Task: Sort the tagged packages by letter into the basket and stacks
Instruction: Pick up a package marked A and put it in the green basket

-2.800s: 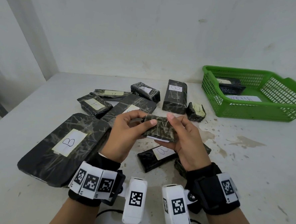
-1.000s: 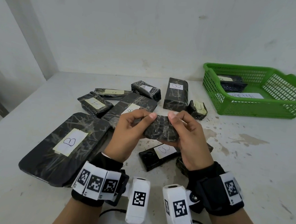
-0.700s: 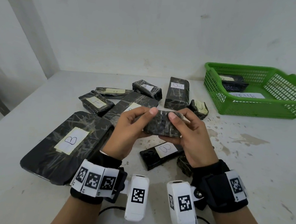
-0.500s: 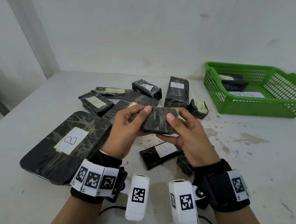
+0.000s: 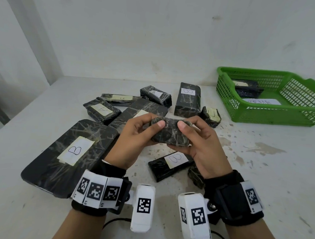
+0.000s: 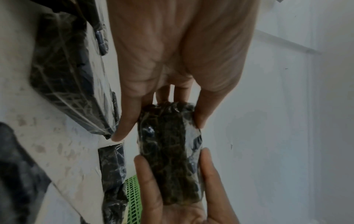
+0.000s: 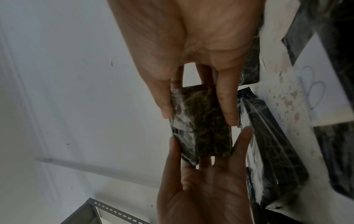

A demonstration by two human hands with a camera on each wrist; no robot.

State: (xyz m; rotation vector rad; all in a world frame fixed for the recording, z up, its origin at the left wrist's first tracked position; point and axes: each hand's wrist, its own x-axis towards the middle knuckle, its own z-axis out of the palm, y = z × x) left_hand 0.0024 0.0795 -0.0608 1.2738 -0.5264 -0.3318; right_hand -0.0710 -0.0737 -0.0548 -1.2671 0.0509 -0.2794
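Note:
Both hands hold one small black wrapped package above the table's middle. My left hand pinches its left end and my right hand pinches its right end, thumbs on top. No label shows on the sides that face the cameras. The same package fills the left wrist view between both sets of fingers, and the package shows likewise in the right wrist view. The green basket sits at the far right with a black package inside.
Several black packages with paper letter tags lie on the white table: a large B package at left, a small B package under my hands, an upright B package, an A package. A white wall stands behind.
The hands have turned the small package over between them and lifted it slightly; its white underside edge seen earlier no longer shows. The view has shifted a little.

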